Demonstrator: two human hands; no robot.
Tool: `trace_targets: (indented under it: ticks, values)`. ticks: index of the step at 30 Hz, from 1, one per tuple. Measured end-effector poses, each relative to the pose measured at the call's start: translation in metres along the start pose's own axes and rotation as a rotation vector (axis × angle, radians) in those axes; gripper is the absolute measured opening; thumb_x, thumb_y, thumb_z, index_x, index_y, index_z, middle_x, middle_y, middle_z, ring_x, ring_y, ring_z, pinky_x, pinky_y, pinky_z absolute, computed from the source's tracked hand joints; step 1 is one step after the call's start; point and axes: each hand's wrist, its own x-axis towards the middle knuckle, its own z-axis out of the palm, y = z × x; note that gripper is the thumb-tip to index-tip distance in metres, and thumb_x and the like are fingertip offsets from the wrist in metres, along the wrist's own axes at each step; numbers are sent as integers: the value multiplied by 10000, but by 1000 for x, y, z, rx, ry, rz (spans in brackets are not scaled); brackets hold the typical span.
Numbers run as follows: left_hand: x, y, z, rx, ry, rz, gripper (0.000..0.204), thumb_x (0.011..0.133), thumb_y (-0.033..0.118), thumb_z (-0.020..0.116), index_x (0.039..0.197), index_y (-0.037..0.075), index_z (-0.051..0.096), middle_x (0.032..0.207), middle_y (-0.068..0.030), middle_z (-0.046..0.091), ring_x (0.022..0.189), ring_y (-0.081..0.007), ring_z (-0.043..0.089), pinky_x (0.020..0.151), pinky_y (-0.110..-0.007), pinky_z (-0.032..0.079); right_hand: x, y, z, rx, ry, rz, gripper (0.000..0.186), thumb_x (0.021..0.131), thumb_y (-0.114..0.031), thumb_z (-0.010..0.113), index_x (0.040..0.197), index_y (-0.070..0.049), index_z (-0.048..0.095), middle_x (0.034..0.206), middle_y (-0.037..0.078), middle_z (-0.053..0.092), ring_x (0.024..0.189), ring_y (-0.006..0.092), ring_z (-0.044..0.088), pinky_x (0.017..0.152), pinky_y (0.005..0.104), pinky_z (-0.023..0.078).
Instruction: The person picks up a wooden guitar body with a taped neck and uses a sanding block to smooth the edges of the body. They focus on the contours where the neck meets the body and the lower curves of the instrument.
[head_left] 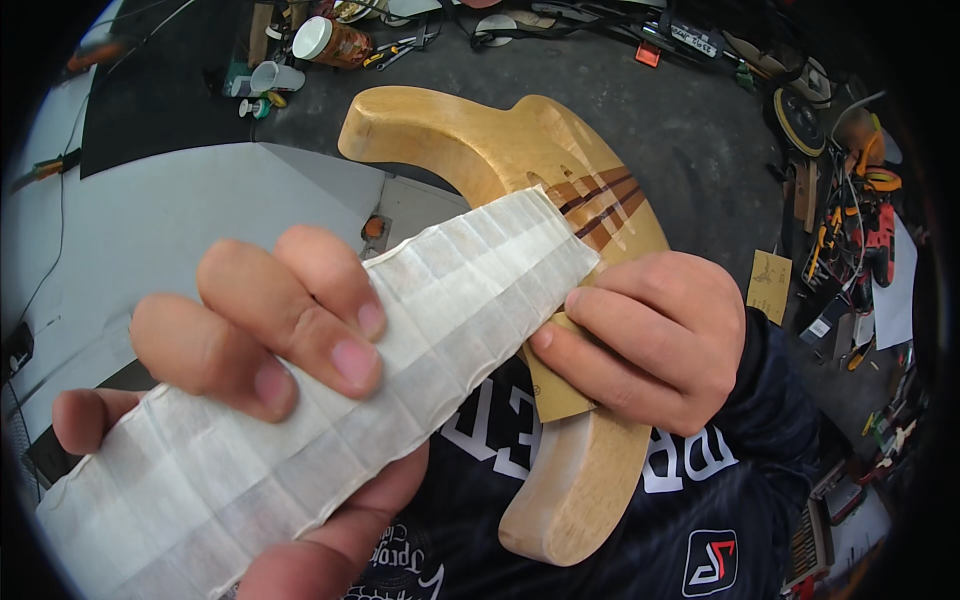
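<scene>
A pale wooden electric guitar body (470, 125) with dark stripes down its middle lies tilted, its lower horn against my shirt. Its neck (420, 320) comes toward the lower left, the fretboard side covered in strips of whitish masking tape. My left hand (250, 320) is wrapped round the taped neck, fingers over the tape and thumb below. With closed fingers, my right hand (660, 335) holds a folded piece of tan sandpaper (562, 398) at the inner curve of the lower horn, beside the neck joint. The sandpaper's working face is hidden.
On the dark bench (700, 140) beyond stand a white-lidded jar (335, 42) and a clear plastic cup (277, 77). A sandpaper sheet (769, 285) lies at the right, near a round pad (799, 120) and a clutter of pliers, cables and a red tool (881, 245).
</scene>
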Motion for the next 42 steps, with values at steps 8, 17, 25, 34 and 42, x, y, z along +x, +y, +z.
trace_targets:
  ticks: [8, 17, 25, 34, 42]
  values:
    - [1, -2, 2, -3, -9, 7, 788, 797, 586, 701, 1319, 140, 314, 918, -35, 431, 811, -179, 528, 766, -342, 407, -2, 1, -2, 20, -5, 27, 351, 602, -114, 721, 929, 15, 708, 861, 132, 621, 651, 224, 615, 497, 278, 452]
    - [3, -1, 3, -2, -9, 19, 799, 794, 585, 704, 1325, 139, 308, 918, -39, 433, 807, -181, 531, 758, -345, 411, -3, 1, -5, 36, -11, 52, 330, 623, -104, 724, 931, 13, 705, 862, 130, 622, 651, 219, 617, 501, 279, 453]
    - [5, -1, 3, -9, -10, 3, 795, 796, 576, 706, 1327, 140, 306, 917, -42, 432, 810, -185, 534, 768, -352, 415, 0, 3, -3, 43, 10, 45, 338, 626, -109, 721, 940, 15, 702, 852, 128, 628, 642, 217, 616, 493, 276, 445]
    - [6, 0, 5, 12, -24, 12, 804, 802, 571, 706, 1338, 135, 296, 925, -44, 428, 813, -186, 535, 766, -351, 415, -3, 2, -6, 23, 9, 55, 336, 626, -118, 720, 933, 16, 700, 836, 131, 627, 617, 214, 607, 475, 272, 428]
    - [7, 2, 7, 9, -28, -15, 811, 795, 571, 713, 1349, 134, 313, 924, -42, 428, 824, -183, 531, 772, -350, 410, -3, 0, -10, 17, -26, 68, 343, 618, -120, 712, 934, 13, 697, 835, 126, 626, 625, 212, 607, 476, 274, 428]
